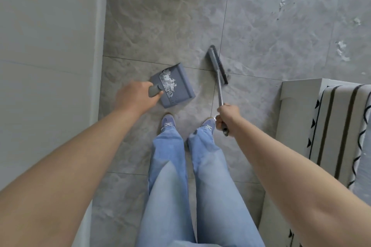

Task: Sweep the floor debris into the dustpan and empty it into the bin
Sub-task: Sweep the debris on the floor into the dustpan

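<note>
Dustpan [176, 84] near left wall [50, 45]; open floor [170, 21] ahead of broom [217, 65].

A grey-blue dustpan [176, 84] is seen above the grey tiled floor [160, 25], near its left edge by the wall, its handle gripped by the left hand [136, 96]. White scraps [168, 81] are heaped inside, against its comb teeth. A grey broom [217, 65] is held by the right hand [226, 118], its head set at a tile joint. More white debris [342, 49] is scattered toward the floor's right edge.
</note>
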`<state>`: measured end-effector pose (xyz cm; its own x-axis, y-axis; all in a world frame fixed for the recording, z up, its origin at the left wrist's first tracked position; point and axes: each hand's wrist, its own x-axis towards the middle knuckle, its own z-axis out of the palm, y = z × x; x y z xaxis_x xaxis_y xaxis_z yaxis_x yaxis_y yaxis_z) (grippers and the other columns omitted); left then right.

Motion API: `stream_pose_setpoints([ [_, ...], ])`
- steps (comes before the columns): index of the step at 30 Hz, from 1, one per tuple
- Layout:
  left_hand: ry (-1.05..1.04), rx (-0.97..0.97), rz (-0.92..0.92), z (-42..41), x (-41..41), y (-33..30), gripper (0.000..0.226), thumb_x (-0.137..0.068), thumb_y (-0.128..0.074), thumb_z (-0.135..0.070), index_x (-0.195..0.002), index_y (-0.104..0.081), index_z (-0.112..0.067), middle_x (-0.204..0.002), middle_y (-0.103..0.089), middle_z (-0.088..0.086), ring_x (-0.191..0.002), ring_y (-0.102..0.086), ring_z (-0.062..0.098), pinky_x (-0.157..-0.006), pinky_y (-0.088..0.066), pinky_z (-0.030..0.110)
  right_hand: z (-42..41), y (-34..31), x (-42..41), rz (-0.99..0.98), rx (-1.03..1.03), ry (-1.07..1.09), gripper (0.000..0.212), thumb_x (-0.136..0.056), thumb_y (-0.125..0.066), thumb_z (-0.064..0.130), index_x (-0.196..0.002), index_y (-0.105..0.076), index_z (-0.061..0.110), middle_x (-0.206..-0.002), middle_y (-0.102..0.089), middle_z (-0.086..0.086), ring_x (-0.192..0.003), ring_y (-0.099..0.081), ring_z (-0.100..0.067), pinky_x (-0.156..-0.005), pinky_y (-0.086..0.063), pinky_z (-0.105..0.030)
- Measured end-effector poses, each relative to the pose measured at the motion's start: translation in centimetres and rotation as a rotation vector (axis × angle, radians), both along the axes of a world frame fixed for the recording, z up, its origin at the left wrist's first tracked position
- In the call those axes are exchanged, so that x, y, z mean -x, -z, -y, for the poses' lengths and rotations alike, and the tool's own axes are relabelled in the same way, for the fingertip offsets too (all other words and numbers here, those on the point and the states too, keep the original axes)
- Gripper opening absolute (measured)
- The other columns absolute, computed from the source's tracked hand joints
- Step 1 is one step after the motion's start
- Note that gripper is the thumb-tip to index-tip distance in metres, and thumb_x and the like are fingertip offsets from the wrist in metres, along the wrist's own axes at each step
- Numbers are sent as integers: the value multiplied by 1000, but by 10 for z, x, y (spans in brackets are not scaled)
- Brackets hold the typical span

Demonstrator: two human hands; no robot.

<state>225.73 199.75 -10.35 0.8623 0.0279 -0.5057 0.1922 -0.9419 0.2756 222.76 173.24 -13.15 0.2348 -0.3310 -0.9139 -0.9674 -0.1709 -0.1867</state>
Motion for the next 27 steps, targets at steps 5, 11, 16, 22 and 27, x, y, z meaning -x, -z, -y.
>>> stream_pose_setpoints([
  [5, 16, -23, -45, 6, -3, -7, 40, -87, -60, -53, -85, -66, -13, -88, -67, 14, -88, -62, 36, -66, -44, 33, -60, -21, 77, -11, -166, -77, 24, -89, -34, 1, -86, -51, 18, -54, -39, -8, -34, -37, -16, -35, -34, -21],
  [11, -6, 12, -86, -17, -3, -16, 40, -88, -58, -54, -82, -64, -15, -82, -64, 8, -83, -62, 34, -63, -38, 30, -75, -70, 118, 19, -322, 101, 32, -94, -31, 4, -106, -58, 16, -47, -28, 1, -38, -25, -13, -40, -26, -19],
  [16, 8, -4, -22, -55, 1, -33, 39, -88, -60, -52, -74, -59, -16, -65, -52, 3, -73, -58, 33, -59, -37, 31, -51, -64, 82, 92, -200, 72, 19, -91, -32, 0, -106, -44, 0, -45, -29, 2, -37, -25, -14, -39, -25, -21],
  [22, -47, -16, -79, -73, 17, -24, 41, -87, -60, -55, -78, -62, -15, -67, -51, 2, -73, -58, 32, -62, -43, 31, -72, -25, 14, -32, -163, 39, 22, -94, -28, 1, -94, -46, 14, -40, -33, 0, -30, -29, -13, -35, -25, -16],
  [27, -91, -2, -92, -86, 22, -20, 35, -88, -58, -54, -76, -56, -22, -71, -52, 1, -76, -59, 32, -66, -48, 34, -124, -38, 44, -118, -296, -30, 24, -97, -29, 6, -105, -47, 20, -51, -34, -4, -35, -31, -13, -35, -26, -16],
])
